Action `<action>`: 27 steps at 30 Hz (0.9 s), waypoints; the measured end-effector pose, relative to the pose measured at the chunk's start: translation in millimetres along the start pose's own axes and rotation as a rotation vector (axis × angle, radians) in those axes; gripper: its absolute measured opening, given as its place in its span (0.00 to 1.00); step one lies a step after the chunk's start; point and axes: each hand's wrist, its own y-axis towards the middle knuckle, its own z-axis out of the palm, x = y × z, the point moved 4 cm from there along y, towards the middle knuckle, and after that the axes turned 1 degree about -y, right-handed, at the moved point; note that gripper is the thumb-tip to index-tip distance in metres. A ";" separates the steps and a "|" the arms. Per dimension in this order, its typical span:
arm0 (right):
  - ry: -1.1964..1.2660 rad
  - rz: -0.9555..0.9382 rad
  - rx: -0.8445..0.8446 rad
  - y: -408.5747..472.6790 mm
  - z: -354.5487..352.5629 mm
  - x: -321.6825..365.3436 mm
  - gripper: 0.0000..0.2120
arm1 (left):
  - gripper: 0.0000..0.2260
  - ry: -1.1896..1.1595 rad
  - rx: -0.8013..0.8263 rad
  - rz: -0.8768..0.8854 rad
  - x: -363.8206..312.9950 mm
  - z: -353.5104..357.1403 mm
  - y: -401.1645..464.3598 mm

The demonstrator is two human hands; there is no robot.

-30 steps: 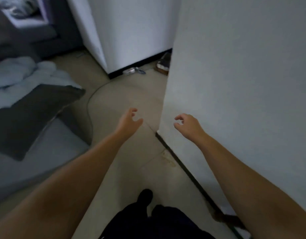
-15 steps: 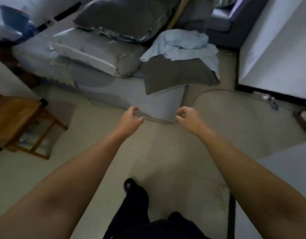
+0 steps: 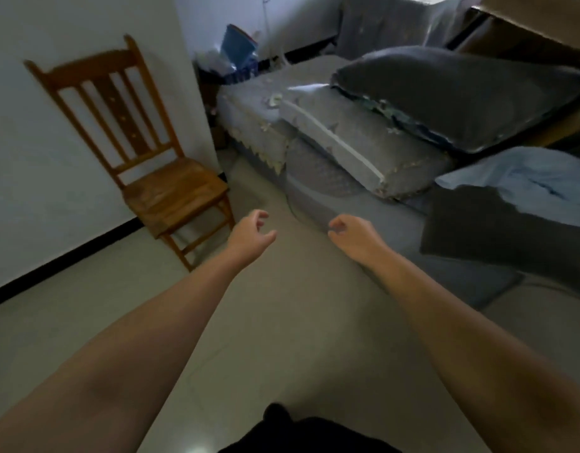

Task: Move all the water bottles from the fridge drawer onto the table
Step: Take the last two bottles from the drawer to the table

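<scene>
Water bottles unseen; left hand (image 3: 249, 237) and right hand (image 3: 355, 237) hover near one chair (image 3: 171, 191).

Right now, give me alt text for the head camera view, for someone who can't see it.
Two bare forearms reach forward over a pale tiled floor, the left hand and right hand both empty with loosely curled fingers. A wooden chair stands against the white wall on the left; a grey mattress piled with cushions and bedding lies on the right. No bottles, fridge or table show.

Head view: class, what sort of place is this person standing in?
Probably a bedroom or living room at home: a wooden chair against the wall, cushions piled on a low grey sofa or bed, and a tiled floor.
</scene>
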 end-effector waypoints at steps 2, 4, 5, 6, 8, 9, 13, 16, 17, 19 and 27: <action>-0.043 -0.054 0.079 25.4 18.0 33.0 0.14 | 0.20 -0.013 -0.061 -0.043 25.3 -29.1 6.8; -0.069 -0.111 0.135 47.2 34.8 62.0 0.15 | 0.20 -0.043 -0.120 -0.103 46.9 -51.9 9.3; -0.074 -0.145 0.159 58.3 44.8 77.2 0.15 | 0.19 -0.063 -0.146 -0.136 58.1 -62.8 9.6; -0.079 -0.174 0.179 65.4 52.4 88.7 0.15 | 0.19 -0.081 -0.160 -0.160 67.3 -69.7 9.9; -0.096 -0.225 0.247 81.3 71.8 113.8 0.15 | 0.19 -0.125 -0.196 -0.219 88.3 -84.6 9.7; -0.108 -0.246 0.280 91.2 82.8 126.8 0.14 | 0.18 -0.142 -0.218 -0.253 100.1 -93.3 10.3; -0.123 -0.331 0.371 125.2 118.4 158.8 0.13 | 0.18 -0.183 -0.286 -0.374 133.0 -122.4 19.3; -0.140 -0.411 0.453 165.5 146.0 196.6 0.13 | 0.17 -0.188 -0.396 -0.466 158.9 -156.4 34.8; -0.140 -0.446 0.477 183.0 153.5 215.6 0.13 | 0.17 -0.202 -0.438 -0.488 166.1 -171.6 42.6; -0.152 -0.511 0.512 210.6 162.0 247.9 0.13 | 0.17 -0.216 -0.494 -0.521 176.1 -195.0 55.9; -0.209 -0.807 0.642 275.5 219.3 373.5 0.13 | 0.17 -0.271 -0.752 -0.662 213.4 -269.2 79.2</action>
